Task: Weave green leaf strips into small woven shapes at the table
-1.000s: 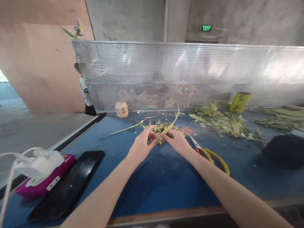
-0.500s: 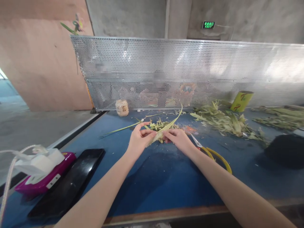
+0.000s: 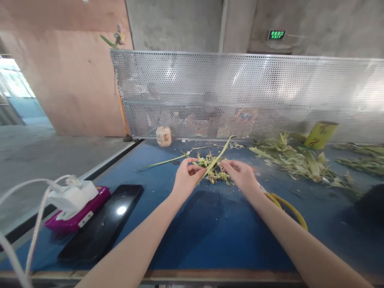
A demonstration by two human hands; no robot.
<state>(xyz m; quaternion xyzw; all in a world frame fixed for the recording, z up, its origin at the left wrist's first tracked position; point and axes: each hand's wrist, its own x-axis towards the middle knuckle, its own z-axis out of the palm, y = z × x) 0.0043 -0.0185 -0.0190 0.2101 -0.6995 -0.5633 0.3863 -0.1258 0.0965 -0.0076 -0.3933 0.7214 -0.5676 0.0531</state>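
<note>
A long pale-green leaf strip [image 3: 220,154] is pinched between the thumb and fingers of my left hand [image 3: 188,175], its pointed tip slanting up to the right. My right hand [image 3: 240,174] is closed in a pinch just right of the strip, apart from it; whatever is between its fingertips is too small to make out. Beneath and behind both hands lies a small heap of knotted green plant pieces [image 3: 214,176]. Yellow-handled scissors [image 3: 292,210] lie beside my right forearm, which hides most of their blades.
At left are a black phone [image 3: 102,224] and a purple power strip [image 3: 78,212] with white chargers and cables. A pile of leaves [image 3: 295,160] and a yellow-green container [image 3: 321,135] stand at right. A roll [image 3: 163,137] sits by the perforated metal screen [image 3: 192,72].
My right hand has come away from the leaf strip toward the right. My left hand keeps hold of the strip, which now shows narrower. The whole view has shifted.
</note>
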